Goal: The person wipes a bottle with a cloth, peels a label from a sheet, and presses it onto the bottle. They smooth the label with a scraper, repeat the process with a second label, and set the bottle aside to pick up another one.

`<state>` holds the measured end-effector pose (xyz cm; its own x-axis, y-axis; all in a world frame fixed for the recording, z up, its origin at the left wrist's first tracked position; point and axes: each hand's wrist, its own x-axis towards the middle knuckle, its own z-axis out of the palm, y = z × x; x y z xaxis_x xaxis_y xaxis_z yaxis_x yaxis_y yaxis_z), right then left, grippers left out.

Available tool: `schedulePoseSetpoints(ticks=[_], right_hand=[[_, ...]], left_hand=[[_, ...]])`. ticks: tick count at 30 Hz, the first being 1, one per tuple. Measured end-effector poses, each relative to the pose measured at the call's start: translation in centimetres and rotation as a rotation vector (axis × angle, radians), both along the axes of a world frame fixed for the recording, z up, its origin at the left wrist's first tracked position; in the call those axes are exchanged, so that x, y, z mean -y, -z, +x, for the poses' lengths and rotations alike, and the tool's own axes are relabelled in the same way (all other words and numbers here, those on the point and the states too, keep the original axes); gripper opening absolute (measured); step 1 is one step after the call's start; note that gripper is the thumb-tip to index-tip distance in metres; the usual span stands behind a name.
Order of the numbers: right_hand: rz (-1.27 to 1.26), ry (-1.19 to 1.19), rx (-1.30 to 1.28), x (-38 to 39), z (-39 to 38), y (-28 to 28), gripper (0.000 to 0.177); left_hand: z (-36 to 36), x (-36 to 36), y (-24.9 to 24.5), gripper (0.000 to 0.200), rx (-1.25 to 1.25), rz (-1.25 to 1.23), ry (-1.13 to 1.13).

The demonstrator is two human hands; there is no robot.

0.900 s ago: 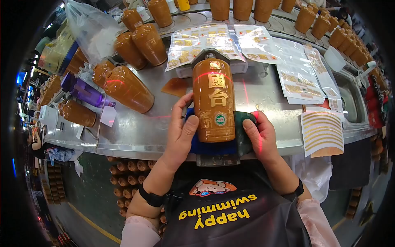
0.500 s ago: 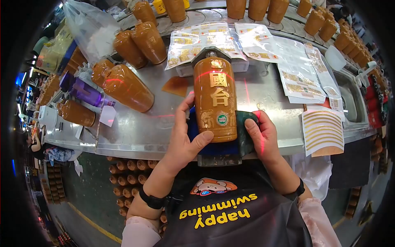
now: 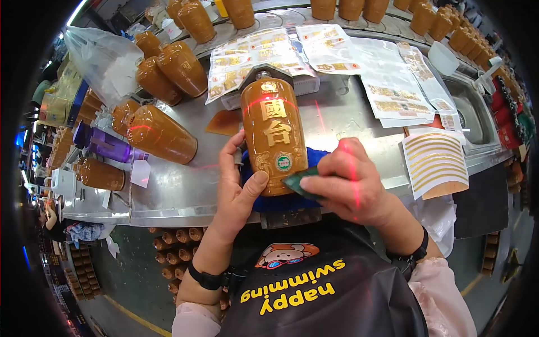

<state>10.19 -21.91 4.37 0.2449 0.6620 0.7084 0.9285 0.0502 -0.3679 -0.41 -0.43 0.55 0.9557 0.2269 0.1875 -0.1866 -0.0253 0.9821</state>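
A glossy brown bottle (image 3: 273,121) with gold characters and a round green-and-white sticker lies tilted in front of me, its neck in a dark notched rest (image 3: 241,84). Around its lower left side, my left hand (image 3: 236,182) is closed, thumb on the front. My right hand (image 3: 356,182) pinches a flat dark green scraper (image 3: 302,184), whose tip meets the bottle's lower right side just below the sticker. Blue cloth (image 3: 317,157) shows beneath the bottle. A red laser line crosses the bottle's shoulder, and another runs over my right hand.
Sticker sheets (image 3: 255,53) lie behind the rest, with more label sheets (image 3: 393,84) to the right. A sheet of gold strips (image 3: 435,163) overhangs the front edge near a sink (image 3: 477,121). Brown bottles (image 3: 163,135) and a purple bottle (image 3: 106,140) lie left. A conveyor (image 3: 275,19) curves behind.
My right hand has turned and moved left, bringing the scraper from beside the bottle onto its lower front edge. My left hand keeps its hold. The whole view has shifted slightly.
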Motion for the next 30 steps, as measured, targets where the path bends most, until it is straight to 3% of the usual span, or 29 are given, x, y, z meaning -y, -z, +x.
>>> schedulePoseSetpoints(ticks=[5, 8, 10, 12, 16, 20, 21, 23, 25, 27, 30], right_hand=[[-0.102, -0.155, -0.081, 0.6, -0.1, -0.7, 0.034], [-0.017, 0.035, 0.057, -0.5, -0.2, -0.8, 0.035], [-0.078, -0.073, 0.006, -0.5, -0.4, -1.3, 0.033], [-0.154, -0.223, -0.096, -0.1, -0.5, -2.0, 0.032], [-0.093, -0.039, 0.043, -1.0, -0.3, -2.1, 0.033], [-0.092, -0.176, -0.334, 0.1, -0.7, -1.4, 0.022], [-0.065, -0.09, -0.397, 0.4, -0.7, -1.0, 0.019], [0.001, -0.041, -0.81, 0.1, -1.0, -0.2, 0.02], [0.057, 0.001, -1.105, -0.6, -1.5, 0.8, 0.023], [0.062, 0.092, -1.037, -1.2, -1.3, 1.9, 0.023], [0.059, 0.183, -0.978, -1.1, -0.9, 4.9, 0.025]], left_hand=[[0.1, -0.2, 0.6, 0.072, 0.019, 0.024, -0.005], [0.1, -0.2, 0.7, 0.07, 0.025, -0.01, 0.003], [0.1, -0.2, 0.8, 0.07, 0.027, -0.089, 0.004], [0.0, -0.3, 0.6, 0.069, 0.069, -0.01, 0.004], [0.0, -0.1, 0.8, 0.068, 0.07, 0.064, 0.007], [-0.2, 0.2, 1.4, 0.062, 0.133, 0.115, -0.164], [-0.5, 0.1, 0.8, 0.058, 0.245, 0.415, -0.178], [-1.6, -0.4, -0.7, 0.049, 0.458, 1.014, -0.193], [-1.8, 0.5, -0.2, 0.045, 0.459, 1.133, -0.165], [-2.0, 0.6, 0.1, 0.045, 0.441, 1.201, -0.184], [-2.4, 1.1, 1.6, 0.042, 0.384, 1.022, -0.272]])
